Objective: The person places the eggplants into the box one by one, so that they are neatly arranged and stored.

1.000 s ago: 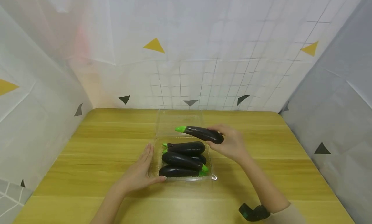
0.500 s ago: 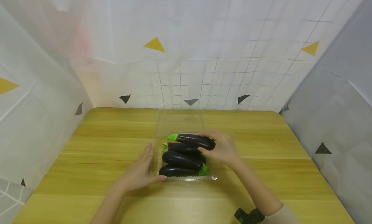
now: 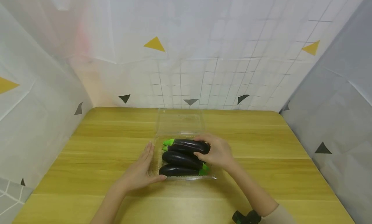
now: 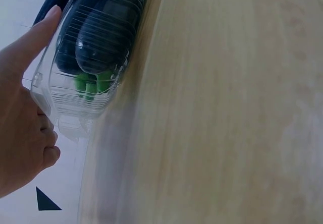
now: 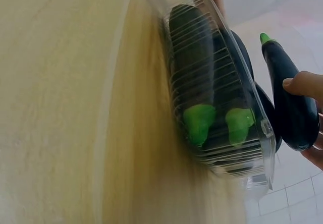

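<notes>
My right hand (image 3: 218,153) grips a dark purple eggplant (image 3: 187,144) by its thick end, thumb on the near side. The bright green stem end points left. It lies over the pile at the back of a clear plastic clamshell box (image 3: 190,178). Several more eggplants (image 3: 180,170) fill the box, seen through its ribbed wall in both wrist views. My left hand (image 3: 136,175) rests against the box's left side with straight fingers, its thumb at the front rim. In the right wrist view, the held eggplant (image 5: 287,95) leans above the rim, thumb pressed on its skin.
Hinged back behind the box, the clear lid (image 3: 180,122) lies open on the wooden table (image 3: 101,159). White sheets with triangles and grid lines stand around the table as walls (image 3: 186,39). A black device (image 3: 247,217) sits on the right wrist.
My right hand has brought the eggplant left, down and nearer, from above the box's back right corner onto the pile. The left hand has stayed at the box's side.
</notes>
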`<state>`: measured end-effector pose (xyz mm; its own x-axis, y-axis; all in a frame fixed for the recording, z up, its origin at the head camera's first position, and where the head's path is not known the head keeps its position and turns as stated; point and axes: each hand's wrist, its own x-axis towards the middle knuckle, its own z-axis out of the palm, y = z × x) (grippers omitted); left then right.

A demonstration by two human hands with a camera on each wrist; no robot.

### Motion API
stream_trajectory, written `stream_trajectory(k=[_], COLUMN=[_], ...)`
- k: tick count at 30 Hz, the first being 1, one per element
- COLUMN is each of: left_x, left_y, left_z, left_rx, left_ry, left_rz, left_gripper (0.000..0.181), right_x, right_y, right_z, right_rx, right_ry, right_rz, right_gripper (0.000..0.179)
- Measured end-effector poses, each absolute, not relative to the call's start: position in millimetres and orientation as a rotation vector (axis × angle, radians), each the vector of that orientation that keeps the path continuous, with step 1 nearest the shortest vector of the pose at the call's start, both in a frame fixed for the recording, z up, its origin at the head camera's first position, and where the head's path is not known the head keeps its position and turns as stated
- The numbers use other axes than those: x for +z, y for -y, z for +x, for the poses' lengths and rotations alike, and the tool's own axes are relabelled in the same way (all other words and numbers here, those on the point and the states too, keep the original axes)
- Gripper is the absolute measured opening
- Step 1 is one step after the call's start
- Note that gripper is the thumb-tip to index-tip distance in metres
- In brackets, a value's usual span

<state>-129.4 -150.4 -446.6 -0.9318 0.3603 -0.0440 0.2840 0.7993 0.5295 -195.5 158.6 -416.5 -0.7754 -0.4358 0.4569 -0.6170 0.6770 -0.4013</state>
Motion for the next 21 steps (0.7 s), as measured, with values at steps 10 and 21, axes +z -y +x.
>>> stream_trajectory(k=[10, 21], left_x=[-446.2, -445.4], left_y=[149.6, 149.1], left_z=[-130.1, -129.8], left_rx=[0.816, 0.817], left_ry=[-2.849, -2.855], left_rz=[0.518, 0.531], left_gripper=[0.122, 0.121], right_x=[-415.7, -418.3], right_y=[-147.6, -145.1], right_z=[-187.4, -183.2], right_rx=[0.41, 0.472], right_ry=[2.365, 2.394], right_rz=[0.944, 0.984], right_gripper=[0.046, 0.044])
